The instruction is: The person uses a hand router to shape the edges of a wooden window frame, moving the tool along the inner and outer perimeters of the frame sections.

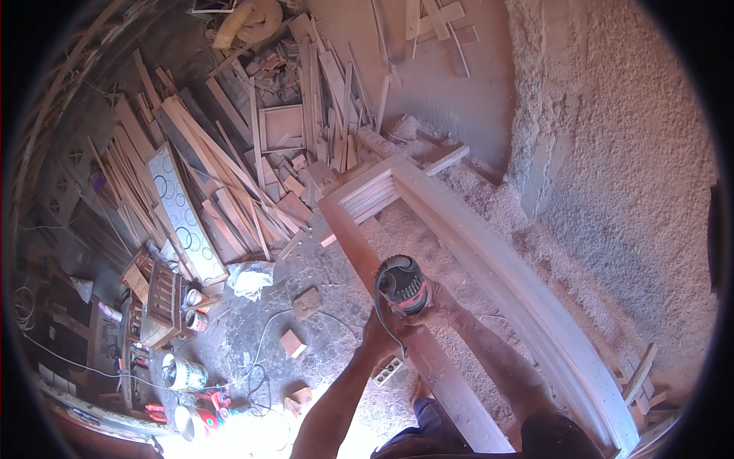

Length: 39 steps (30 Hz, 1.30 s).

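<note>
A corded power tool [401, 283], shaped like a router with a round black vented top and a red band, stands on the near rail of a wooden frame [451, 382]. My left hand [376, 333] is closed on its left side, below the black cable. On the other side my right hand [437, 304] wraps round the tool's body. The tool's base and most of my fingertips are hidden. To the right, the frame's other long side [489, 260] is broad and moulded, and a short grooved end [369, 196] joins the two sides at the far end.
Wood shavings [424, 237] cover the floor around the frame. Offcuts and boards [222, 153] lean in a heap at far left. A power strip [388, 372], loose blocks [293, 343], a paint bucket [183, 372] and trailing cable lie left. A rough wall [612, 130] rises at right.
</note>
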Available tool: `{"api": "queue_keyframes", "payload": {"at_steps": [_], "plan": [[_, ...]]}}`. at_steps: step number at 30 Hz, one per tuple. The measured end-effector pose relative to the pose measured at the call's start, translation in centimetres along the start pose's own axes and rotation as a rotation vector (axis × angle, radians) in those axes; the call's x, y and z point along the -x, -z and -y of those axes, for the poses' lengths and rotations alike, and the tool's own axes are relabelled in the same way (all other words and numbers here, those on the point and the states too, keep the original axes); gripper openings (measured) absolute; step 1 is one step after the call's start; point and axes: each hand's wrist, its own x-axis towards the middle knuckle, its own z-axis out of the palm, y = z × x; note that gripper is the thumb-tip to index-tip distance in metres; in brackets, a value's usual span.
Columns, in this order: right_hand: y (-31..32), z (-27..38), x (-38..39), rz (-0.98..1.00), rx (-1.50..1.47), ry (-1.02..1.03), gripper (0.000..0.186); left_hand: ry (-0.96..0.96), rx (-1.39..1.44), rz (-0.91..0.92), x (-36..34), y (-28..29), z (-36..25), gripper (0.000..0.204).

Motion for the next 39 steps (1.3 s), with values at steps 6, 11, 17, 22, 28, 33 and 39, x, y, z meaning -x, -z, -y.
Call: {"api": "queue_keyframes", "payload": {"at_steps": [6,11,17,22,28,33,39], "plan": [[-0.2,0.4,-2.7,-0.018,-0.056,0.027,0.084,0.014,-0.003,0.047,-1.4,1.0,2.1,0.054],[-0.2,1.0,-5.0,-0.018,-0.039,0.015,0.083,0.005,0.051,0.041,-2.7,1.7,4.3,0.056],[-0.3,1.0,-7.7,-0.037,-0.061,0.074,0.078,0.036,-0.019,0.095,-3.9,2.0,7.6,0.058],[-0.6,-0.5,-9.8,-0.03,-0.133,0.055,0.079,0.008,-0.02,0.064,-5.1,2.4,9.1,0.056],[-1.1,-1.5,-13.5,-0.023,-0.182,0.075,0.088,0.014,-0.068,0.097,-6.7,2.9,12.8,0.061],[-1.0,-2.8,-17.0,-0.012,-0.159,0.073,0.089,0.001,0.064,0.065,-8.8,4.0,14.8,0.063],[-1.6,-3.3,-21.5,-0.065,-0.202,0.13,0.085,0.023,0.098,0.11,-11.2,6.0,17.9,0.06]]}}
